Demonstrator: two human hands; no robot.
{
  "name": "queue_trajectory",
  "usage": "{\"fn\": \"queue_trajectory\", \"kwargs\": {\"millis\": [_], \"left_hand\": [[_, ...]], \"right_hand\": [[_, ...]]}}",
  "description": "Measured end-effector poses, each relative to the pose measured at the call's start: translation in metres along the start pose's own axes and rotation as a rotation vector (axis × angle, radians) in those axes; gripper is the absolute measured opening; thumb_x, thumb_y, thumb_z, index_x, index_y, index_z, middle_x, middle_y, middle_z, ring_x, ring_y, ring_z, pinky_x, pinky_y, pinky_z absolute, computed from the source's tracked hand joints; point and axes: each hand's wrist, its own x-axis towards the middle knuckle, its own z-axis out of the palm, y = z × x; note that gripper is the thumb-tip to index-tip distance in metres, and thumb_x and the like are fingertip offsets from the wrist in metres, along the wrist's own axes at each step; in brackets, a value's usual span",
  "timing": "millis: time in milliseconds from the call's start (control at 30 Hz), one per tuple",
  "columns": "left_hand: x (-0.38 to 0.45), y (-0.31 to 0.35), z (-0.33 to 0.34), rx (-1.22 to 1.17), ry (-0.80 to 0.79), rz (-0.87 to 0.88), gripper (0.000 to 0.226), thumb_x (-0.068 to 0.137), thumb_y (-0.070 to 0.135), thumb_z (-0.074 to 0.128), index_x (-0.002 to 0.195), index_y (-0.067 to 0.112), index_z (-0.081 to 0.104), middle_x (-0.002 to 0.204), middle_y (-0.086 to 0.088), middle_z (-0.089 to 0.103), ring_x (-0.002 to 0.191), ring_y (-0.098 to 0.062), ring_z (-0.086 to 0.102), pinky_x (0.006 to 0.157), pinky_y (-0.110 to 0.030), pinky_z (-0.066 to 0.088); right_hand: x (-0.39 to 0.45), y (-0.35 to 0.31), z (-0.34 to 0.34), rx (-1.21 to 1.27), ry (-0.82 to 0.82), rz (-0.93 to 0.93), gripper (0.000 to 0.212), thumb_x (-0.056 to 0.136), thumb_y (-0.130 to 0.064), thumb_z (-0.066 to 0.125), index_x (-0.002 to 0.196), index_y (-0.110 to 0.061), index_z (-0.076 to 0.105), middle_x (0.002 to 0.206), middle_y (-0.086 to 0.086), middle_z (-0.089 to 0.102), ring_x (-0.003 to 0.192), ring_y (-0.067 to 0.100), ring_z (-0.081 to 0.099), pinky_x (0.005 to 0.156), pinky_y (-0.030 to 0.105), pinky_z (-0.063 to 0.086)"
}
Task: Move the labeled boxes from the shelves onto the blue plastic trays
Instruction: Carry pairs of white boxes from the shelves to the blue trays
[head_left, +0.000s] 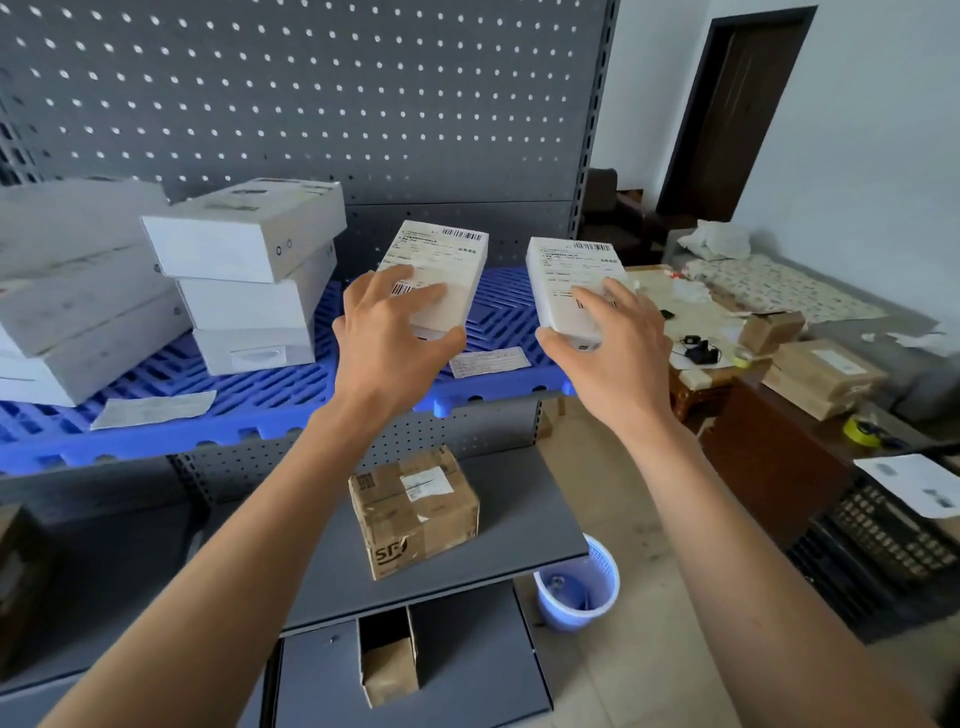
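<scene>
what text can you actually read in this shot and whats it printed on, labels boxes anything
"SF" in black print, on the front of the brown cardboard box on the grey shelf.
Shipping labels with barcodes on the two white boxes, one in the left hand, one in the right hand: print too small to read.
Paper slips on the blue plastic tray: blurred.
Stacked white boxes: marks unreadable.

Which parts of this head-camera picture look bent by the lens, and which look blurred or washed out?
Head view: the pegboard upright leans and bows from wide-angle distortion; the white boxes at far left are smeared and washed out; the labels on the two boxes in the left hand and right hand are too soft to read.
</scene>
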Motion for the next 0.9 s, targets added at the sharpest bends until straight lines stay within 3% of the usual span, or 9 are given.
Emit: {"fn": "queue_trajectory", "kwargs": {"millis": [233,500,900], "left_hand": [[0.026,-0.018,0.019,0.076,-0.028,-0.081,0.054,0.082,0.045,0.075,0.133,0.028,0.066,0.152,0.003,0.046,0.143,-0.024,0.027,0.109,-0.053,0.03],[0.04,-0.027,0.032,0.141,-0.062,-0.139,0.056,0.082,0.047,0.075,0.133,0.027,0.066,0.152,0.002,0.046,0.143,-0.024,0.03,0.111,-0.054,0.034],[0.034,-0.017,0.029,0.23,-0.09,-0.176,0.047,0.091,0.05,0.066,0.135,0.034,0.064,0.158,0.006,0.042,0.147,-0.021,0.03,0.115,-0.058,0.029]], "right_hand": [[0.037,0.001,0.029,-0.004,-0.097,-0.004,0.07,0.084,-0.07,0.059,0.14,-0.03,0.057,0.153,0.0,0.045,0.141,0.03,0.037,0.111,0.052,0.034],[0.065,0.006,0.049,0.009,-0.208,-0.025,0.071,0.083,-0.073,0.057,0.141,-0.032,0.056,0.15,-0.004,0.047,0.139,0.032,0.037,0.11,0.056,0.034],[0.065,0.009,0.051,0.006,-0.294,-0.125,0.068,0.089,-0.071,0.052,0.142,-0.028,0.055,0.156,-0.001,0.039,0.148,0.029,0.024,0.114,0.054,0.023]]}}
